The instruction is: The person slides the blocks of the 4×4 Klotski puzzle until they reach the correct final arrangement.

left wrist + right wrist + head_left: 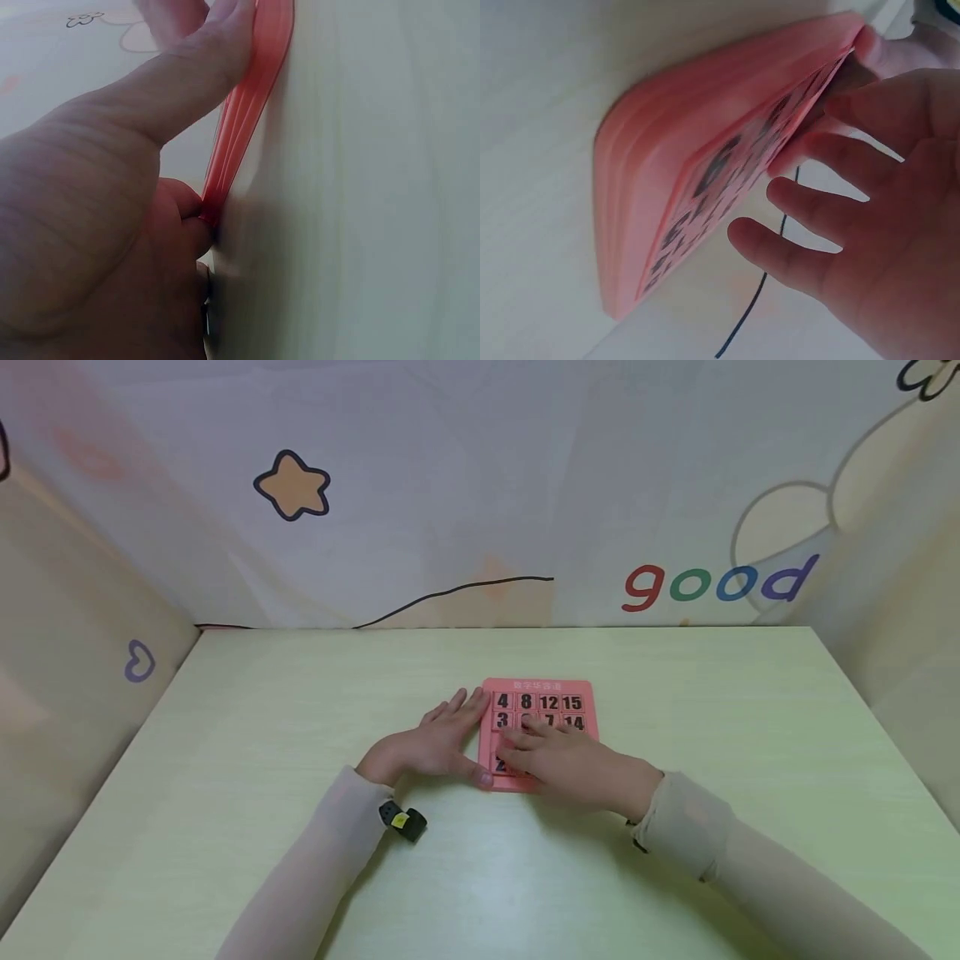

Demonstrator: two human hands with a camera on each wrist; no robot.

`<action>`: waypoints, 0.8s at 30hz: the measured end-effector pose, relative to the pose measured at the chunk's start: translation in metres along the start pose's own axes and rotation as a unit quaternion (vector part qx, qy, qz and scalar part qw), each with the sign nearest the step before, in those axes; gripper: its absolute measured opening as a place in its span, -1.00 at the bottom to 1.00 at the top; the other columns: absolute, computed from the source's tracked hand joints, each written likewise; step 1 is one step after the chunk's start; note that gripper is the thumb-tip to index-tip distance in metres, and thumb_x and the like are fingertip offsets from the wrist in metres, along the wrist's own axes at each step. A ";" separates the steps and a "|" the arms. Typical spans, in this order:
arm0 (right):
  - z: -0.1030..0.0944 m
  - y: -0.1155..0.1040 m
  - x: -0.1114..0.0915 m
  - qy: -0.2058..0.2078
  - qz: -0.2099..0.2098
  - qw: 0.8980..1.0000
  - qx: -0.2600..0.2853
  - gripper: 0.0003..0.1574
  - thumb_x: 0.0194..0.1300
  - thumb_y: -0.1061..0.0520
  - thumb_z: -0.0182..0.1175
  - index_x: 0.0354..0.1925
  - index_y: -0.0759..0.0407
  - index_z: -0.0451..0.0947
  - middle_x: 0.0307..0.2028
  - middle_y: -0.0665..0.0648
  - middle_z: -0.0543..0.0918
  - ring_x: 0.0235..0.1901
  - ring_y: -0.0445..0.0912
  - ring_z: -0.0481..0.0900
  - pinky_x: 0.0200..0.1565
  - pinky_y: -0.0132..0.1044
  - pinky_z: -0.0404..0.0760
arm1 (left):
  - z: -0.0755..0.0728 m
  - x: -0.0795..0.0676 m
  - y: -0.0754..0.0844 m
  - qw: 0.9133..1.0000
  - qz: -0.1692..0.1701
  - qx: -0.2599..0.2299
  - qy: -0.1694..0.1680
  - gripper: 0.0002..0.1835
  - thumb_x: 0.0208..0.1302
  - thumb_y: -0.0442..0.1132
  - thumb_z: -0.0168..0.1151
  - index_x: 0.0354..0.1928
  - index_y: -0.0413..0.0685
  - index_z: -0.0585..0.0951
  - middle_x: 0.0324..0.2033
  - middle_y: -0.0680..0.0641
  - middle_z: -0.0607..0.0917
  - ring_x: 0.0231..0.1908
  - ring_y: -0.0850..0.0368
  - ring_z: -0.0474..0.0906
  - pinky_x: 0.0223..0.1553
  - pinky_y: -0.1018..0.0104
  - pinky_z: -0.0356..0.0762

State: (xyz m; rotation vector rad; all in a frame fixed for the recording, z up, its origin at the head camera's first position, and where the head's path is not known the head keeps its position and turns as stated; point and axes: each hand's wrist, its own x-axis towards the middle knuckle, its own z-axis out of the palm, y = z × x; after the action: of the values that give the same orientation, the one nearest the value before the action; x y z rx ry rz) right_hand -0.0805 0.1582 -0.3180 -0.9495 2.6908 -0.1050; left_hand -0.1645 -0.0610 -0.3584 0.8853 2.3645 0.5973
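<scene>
A pink number slide puzzle (536, 685) lies flat on the table, its top row reading 4, 8, 12 and 15. My left hand (435, 747) rests against the puzzle's left side, fingers stretched toward the far corner and thumb at the near one. The left wrist view shows its thumb and fingertips along the pink side edge (251, 97). Over the lower rows spreads my right hand (573, 764), fingers extended and hiding several tiles. From the right wrist, its fingers (780, 255) look spread and lightly bent, close over the numbered face (712, 172).
The pale green table (262, 693) extends around the puzzle on all sides. Behind it stands a printed cloth backdrop (450, 485) with a star and the word "good". Cloth side walls (67, 693) rise at left and right. A black band (402, 821) sits at my left wrist.
</scene>
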 end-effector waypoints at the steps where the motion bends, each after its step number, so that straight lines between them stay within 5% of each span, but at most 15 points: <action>1: 0.000 -0.003 -0.003 -0.001 -0.006 1.000 -0.005 -0.37 0.47 0.21 0.17 0.46 0.05 0.39 0.47 0.14 0.32 0.48 0.25 0.11 0.27 0.38 0.29 | 0.000 0.000 0.000 1.000 0.000 -0.002 0.000 0.30 0.15 0.23 0.44 0.62 0.02 -0.27 0.59 0.05 -0.30 0.53 0.12 -0.58 0.49 0.13 -0.50; 12: 0.004 -0.015 -0.014 0.005 -0.012 1.000 -0.016 -0.44 0.51 0.19 0.08 0.42 0.08 0.44 0.45 0.11 0.35 0.49 0.22 0.10 0.28 0.40 0.26 | 0.001 0.000 -0.003 1.000 0.004 -0.010 0.000 0.32 0.12 0.25 0.45 0.62 0.02 -0.27 0.58 0.06 -0.34 0.52 0.11 -0.58 0.49 0.12 -0.49; 24: 0.005 -0.007 -0.001 -0.021 0.063 0.998 0.002 -0.33 0.49 0.16 0.15 0.50 -0.01 0.32 0.54 0.19 0.11 0.51 0.27 -0.03 0.33 0.38 0.16 | 0.002 0.003 -0.005 1.000 0.005 -0.008 0.004 0.32 0.12 0.24 0.45 0.62 0.00 -0.26 0.59 0.03 -0.30 0.53 0.10 -0.57 0.49 0.11 -0.47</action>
State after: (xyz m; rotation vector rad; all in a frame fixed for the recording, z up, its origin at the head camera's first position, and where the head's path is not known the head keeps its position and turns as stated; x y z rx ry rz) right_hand -0.0742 0.1535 -0.3214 -0.7697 2.7019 -0.0622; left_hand -0.1674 -0.0620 -0.3635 0.8912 2.3597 0.6233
